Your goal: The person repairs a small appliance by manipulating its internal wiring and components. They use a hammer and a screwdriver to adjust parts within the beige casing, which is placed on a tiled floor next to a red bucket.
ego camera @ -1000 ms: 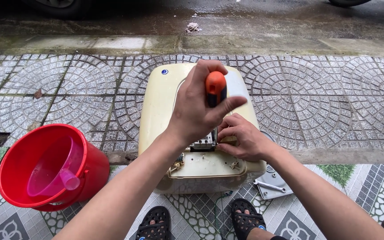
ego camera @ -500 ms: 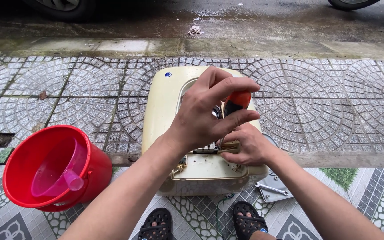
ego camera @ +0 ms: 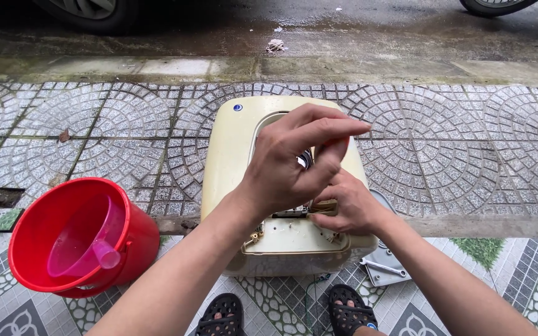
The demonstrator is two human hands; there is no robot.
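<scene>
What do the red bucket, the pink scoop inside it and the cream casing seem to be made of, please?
Red bucket: probably glossy plastic, smooth and evenly coloured. Pink scoop: translucent plastic, since light passes through. Cream casing: smooth painted metal or plastic; hard to tell.

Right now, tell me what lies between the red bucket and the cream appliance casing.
Head view: only bare patterned paving lies between the red bucket and the cream casing.
</scene>
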